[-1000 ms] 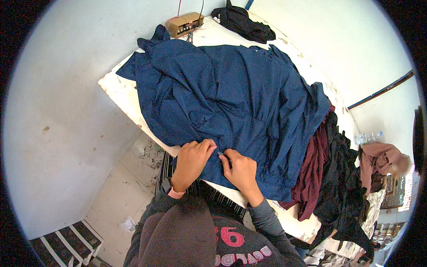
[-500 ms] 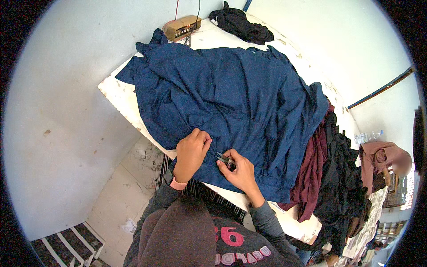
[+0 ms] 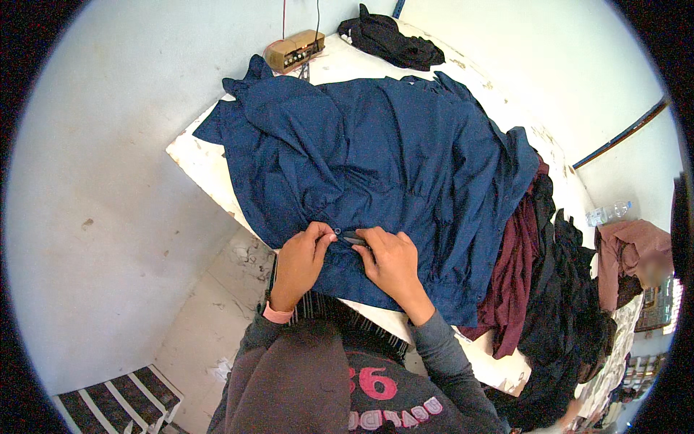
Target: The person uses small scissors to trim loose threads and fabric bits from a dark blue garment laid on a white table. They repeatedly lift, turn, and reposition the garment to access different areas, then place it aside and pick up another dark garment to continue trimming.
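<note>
A navy blue garment [image 3: 376,145] lies spread and wrinkled over the white table. At its near part, my left hand [image 3: 302,260] is closed in a pinch on the cloth, right beside a small round button [image 3: 337,231]. From the other side my right hand [image 3: 394,264] grips small thread snips [image 3: 353,237], their dark blades pointing left at the button. The tip of the snips is close to my left fingertips. Whether the blades touch a thread is too small to tell.
Maroon cloth [image 3: 515,282] and black garments [image 3: 564,289] hang over the table's right side. A tan box with knobs [image 3: 295,50] and a black cloth bundle [image 3: 390,40] are at the back. The white table's [image 3: 206,173] left edge faces a wall. A person in a pinkish-brown top [image 3: 622,249] bends at far right.
My right hand has moved the snips up and left to the button, turning its back upward. My left hand has shifted slightly down and stays pinched on the cloth.
</note>
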The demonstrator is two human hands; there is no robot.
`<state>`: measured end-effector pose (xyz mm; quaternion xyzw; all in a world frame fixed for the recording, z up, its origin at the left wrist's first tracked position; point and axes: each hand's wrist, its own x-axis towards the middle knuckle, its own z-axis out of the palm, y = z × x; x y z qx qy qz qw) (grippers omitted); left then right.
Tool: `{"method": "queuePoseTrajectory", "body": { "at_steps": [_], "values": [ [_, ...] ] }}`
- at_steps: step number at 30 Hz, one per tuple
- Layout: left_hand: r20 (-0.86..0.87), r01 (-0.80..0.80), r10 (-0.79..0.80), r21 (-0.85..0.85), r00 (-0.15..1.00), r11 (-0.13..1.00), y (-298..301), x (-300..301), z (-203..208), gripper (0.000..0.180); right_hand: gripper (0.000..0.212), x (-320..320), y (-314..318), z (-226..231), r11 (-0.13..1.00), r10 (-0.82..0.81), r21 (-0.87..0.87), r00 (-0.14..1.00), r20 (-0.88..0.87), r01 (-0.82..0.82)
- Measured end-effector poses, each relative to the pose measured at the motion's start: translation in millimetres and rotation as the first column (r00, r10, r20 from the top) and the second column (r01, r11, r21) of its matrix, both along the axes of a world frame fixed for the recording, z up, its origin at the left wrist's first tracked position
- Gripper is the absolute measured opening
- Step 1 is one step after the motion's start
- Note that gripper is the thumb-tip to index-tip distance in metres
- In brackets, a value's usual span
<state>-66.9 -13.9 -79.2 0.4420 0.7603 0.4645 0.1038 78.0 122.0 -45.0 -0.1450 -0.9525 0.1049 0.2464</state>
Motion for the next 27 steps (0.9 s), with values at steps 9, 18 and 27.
{"method": "queuePoseTrajectory", "body": {
  "at_steps": [9, 18, 27],
  "values": [
    [0.016, -0.003, 0.003, -0.007, 1.0, 1.0, 3.0, 1.6, 2.0, 0.015, 0.019, -17.9, -1.0, -4.0, 0.992, 0.032, 0.119, 0.995, 0.094, -0.043],
    [0.144, -0.438, 0.417, 0.169, 0.897, 0.883, -69.9, -52.6, 17.2, 0.031, 0.026, 33.8, 4.8, 12.8, 0.939, -0.231, -0.288, 0.965, -0.127, 0.187],
    [-0.381, -0.721, 0.642, -0.104, 0.665, 0.685, -163.6, -83.0, -1.9, 0.02, 0.01, 152.2, 35.1, 8.9, 0.635, -0.662, -0.698, 0.698, -0.271, 0.331]
  ]
}}
